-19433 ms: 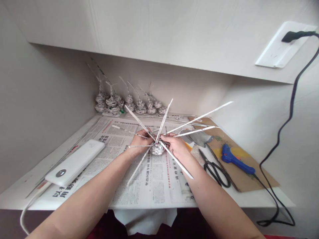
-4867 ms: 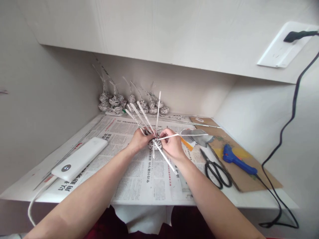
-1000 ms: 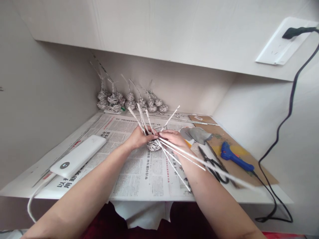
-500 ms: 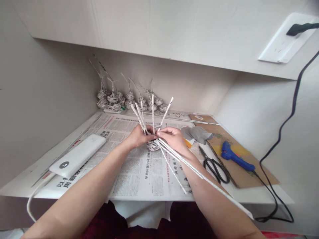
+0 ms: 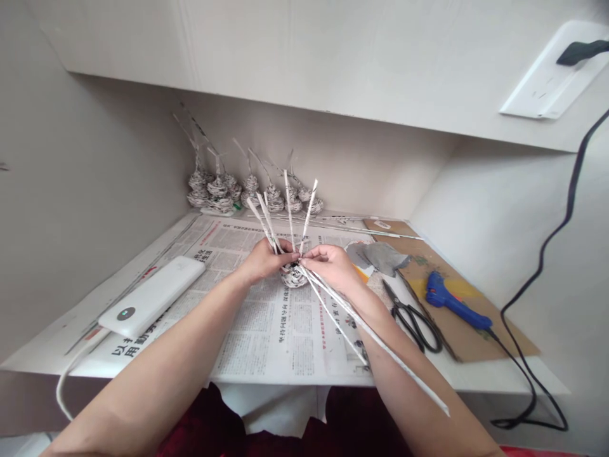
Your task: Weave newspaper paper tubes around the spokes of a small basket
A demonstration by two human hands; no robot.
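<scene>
A small round woven paper piece [image 5: 295, 277] rests on the newspaper sheet [image 5: 252, 324] in the middle of the table. Several rolled paper strips stick out of it, some standing up and others slanting toward the lower right across my right forearm. My left hand [image 5: 270, 259] grips the piece at its left upper edge, thumb over the rim, with upright strips beside its fingers. At the opposite side my right hand [image 5: 328, 261] pinches a paper strip [image 5: 310, 209] near its base. Both sets of fingertips nearly meet, partly hiding the weave there.
Several gourd-shaped woven paper pieces [image 5: 219, 190] stand along the back wall. Loose paper sticks [image 5: 361, 230] lie before them. On the right are black scissors [image 5: 413, 320], cardboard [image 5: 457, 343], a blue glue gun [image 5: 454, 301] and its cord. A white power bank [image 5: 155, 295] lies left.
The upright strip at my right hand has swung leftward and stands steeper. The long slanting strips have shifted, their far ends nearer. The whole view has moved slightly.
</scene>
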